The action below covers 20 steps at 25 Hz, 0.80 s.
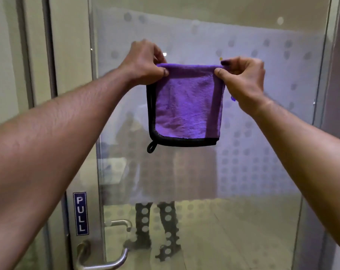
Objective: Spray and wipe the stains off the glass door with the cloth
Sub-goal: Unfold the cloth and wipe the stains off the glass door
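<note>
Head view. Both forearms reach forward and hold a folded purple cloth [186,106] up in front of the glass door [262,133]. The left hand [144,63] pinches the cloth's upper left corner between thumb and curled fingers [165,72]; the right hand [243,78] pinches the upper right corner in the same way. The cloth hangs as a rough square between the two hands, its top fold stretched level. A black binding runs down its left edge and along its bottom edge, and a small black loop [151,147] hangs from the lower left corner. Whether the cloth touches the glass cannot be told. The door carries a frosted band patterned with round dots across its middle; below the band the glass is clear and shows a blurred reflection of legs. At lower left a blue vertical sign [81,213] reads PULL, with a metal lever handle [107,260] beneath it on the door frame [71,75].
</note>
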{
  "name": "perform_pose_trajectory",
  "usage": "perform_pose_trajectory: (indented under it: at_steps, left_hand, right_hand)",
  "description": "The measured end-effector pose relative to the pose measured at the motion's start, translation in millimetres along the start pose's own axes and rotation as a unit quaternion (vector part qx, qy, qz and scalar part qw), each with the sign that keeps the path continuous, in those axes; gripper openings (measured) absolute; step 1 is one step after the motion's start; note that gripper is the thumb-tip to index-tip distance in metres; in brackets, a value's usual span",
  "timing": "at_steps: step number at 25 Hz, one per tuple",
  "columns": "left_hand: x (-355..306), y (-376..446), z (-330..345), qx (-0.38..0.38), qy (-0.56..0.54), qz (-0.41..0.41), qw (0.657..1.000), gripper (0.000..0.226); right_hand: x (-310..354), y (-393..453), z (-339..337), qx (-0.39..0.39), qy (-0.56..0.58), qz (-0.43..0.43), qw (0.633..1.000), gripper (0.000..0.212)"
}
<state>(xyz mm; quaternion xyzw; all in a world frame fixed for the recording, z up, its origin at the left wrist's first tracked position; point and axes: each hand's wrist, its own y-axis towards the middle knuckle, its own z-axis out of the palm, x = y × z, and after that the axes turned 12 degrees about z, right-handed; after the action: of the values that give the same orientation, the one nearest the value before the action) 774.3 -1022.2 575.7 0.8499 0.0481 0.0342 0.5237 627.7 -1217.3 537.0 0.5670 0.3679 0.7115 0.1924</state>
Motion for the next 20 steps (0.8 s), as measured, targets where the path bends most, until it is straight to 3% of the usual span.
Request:
perform_pose_trajectory:
  at_steps: [7, 11, 13, 16, 20]
  left_hand:
    - [9, 29, 18, -0.056, 0.071, 0.015, 0.996, 0.030]
    - [21, 28, 31, -0.083, 0.125, 0.040, 0.988, 0.030]
    - [26, 25, 36, -0.110, 0.162, 0.059, 0.979, 0.034]
    - [35, 19, 40, -0.150, 0.239, 0.093, 0.955, 0.050]
    - [61, 5, 32, -0.173, 0.287, 0.098, 0.937, 0.078]
  right_hand:
    - [-3, 35, 33, -0.086, -0.131, -0.115, 0.981, 0.020]
    - [-14, 22, 54, -0.141, -0.206, -0.231, 0.940, 0.023]
    - [-14, 13, 65, -0.156, -0.267, -0.240, 0.920, 0.030]
    - [-17, -3, 88, -0.130, -0.329, -0.218, 0.910, 0.043]
    - [-26, -16, 115, -0.119, -0.304, -0.269, 0.906, 0.047]
